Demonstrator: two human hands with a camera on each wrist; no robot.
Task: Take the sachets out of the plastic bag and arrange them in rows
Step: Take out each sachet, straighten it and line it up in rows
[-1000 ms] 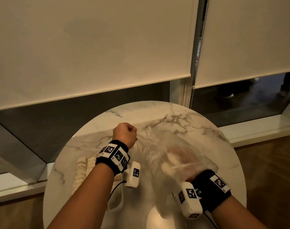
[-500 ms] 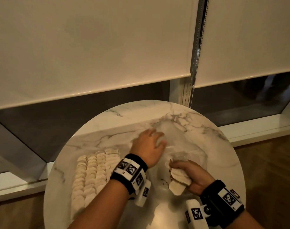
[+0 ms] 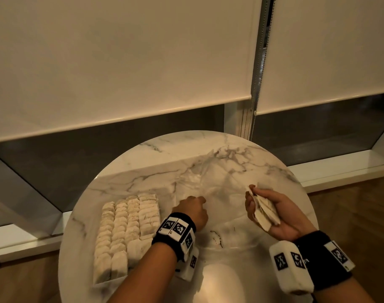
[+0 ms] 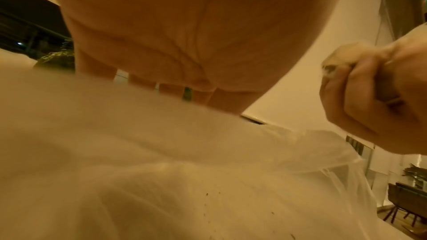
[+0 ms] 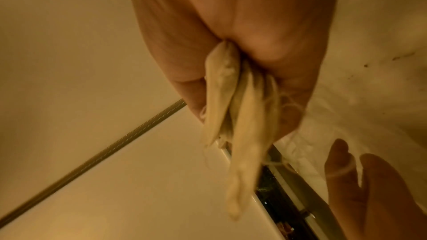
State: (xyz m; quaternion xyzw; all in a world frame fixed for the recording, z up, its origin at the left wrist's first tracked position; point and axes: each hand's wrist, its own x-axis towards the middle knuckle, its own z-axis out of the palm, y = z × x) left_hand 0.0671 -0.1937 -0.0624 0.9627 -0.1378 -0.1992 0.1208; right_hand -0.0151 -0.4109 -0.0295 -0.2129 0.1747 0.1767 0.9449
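A clear plastic bag (image 3: pixel 221 184) lies flat and crumpled on the round marble table (image 3: pixel 164 149). My left hand (image 3: pixel 192 207) rests on the bag's left part with its fingers extended; the left wrist view shows the bag (image 4: pixel 161 152) covering the fingertips. To the right, above the bag, my right hand (image 3: pixel 255 196) grips a small bundle of pale sachets (image 3: pixel 265 212), which fan out of the fist (image 5: pixel 231 116) in the right wrist view. Several rows of sachets (image 3: pixel 129 226) lie side by side on the table's left part.
The table stands against a window sill (image 3: pixel 339 171) with roller blinds (image 3: pixel 121 62) and a bead chain (image 3: pixel 255 73) behind it. Wooden floor (image 3: pixel 350 215) lies to the right. Small dark crumbs (image 3: pixel 215 235) dot the marble near the front edge.
The right hand came out of the bag with a bundle of sachets and moved right. The left hand let the lifted bag drop flat, pressed on it, then drew back toward me.
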